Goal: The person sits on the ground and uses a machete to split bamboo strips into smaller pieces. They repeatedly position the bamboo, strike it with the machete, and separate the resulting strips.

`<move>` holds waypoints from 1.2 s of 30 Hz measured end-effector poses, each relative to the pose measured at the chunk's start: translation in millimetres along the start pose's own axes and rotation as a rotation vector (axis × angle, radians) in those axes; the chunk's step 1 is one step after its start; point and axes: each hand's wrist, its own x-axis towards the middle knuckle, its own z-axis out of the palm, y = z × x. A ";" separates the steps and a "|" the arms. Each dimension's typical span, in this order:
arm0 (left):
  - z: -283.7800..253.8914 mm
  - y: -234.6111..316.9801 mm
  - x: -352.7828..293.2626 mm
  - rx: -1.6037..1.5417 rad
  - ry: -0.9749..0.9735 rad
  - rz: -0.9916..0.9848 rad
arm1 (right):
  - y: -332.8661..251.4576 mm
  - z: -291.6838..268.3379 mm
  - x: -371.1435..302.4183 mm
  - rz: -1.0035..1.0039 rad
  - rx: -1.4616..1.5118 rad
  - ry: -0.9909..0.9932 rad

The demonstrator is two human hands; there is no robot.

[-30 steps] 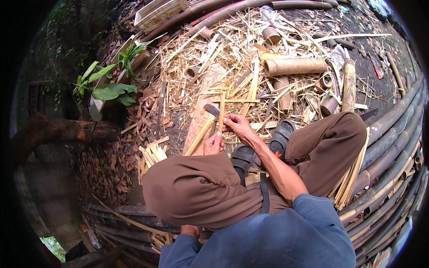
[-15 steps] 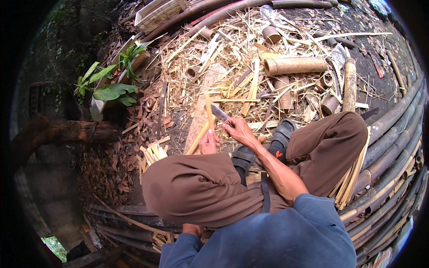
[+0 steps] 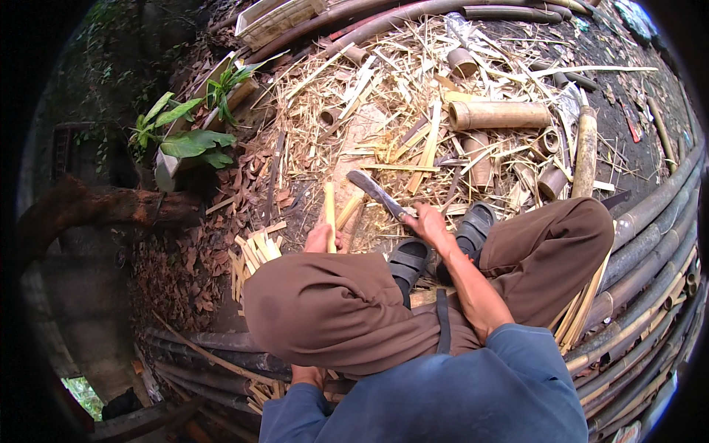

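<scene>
My left hand point(image 3: 323, 238) is closed around a pale bamboo strip point(image 3: 329, 210) beyond my left knee, the strip pointing away from me. In my right hand point(image 3: 428, 225) is a curved-bladed knife point(image 3: 375, 193); its dark blade reaches up and left toward the strip, apart from it. A second split bamboo piece point(image 3: 350, 210) lies slantwise just right of the held strip, its lower end hidden. Below both lies a flat wooden board point(image 3: 360, 140) strewn with shavings.
Shavings point(image 3: 399, 74) cover the ground ahead, with a cut bamboo tube point(image 3: 498, 114) among them. A bundle of split strips point(image 3: 255, 255) lies left of my knee. Long bamboo poles point(image 3: 639, 229) run along the right. A leafy plant point(image 3: 192, 140) grows at left.
The knife has moved away from the strip, down and right with my right hand, showing more blade. My left hand has shifted left with the strip, which stands lower.
</scene>
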 end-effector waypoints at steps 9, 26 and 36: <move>-22.8 -28.0 -19.0 0.193 -0.057 0.130 | 24.4 29.8 -7.8 0.058 -0.171 -0.074; 1.7 25.3 2.0 0.065 0.679 0.496 | -72.4 15.3 -33.5 -0.193 0.199 0.036; 3.5 32.1 6.4 0.633 0.720 0.556 | -104.0 18.8 -46.8 -0.121 0.286 -0.243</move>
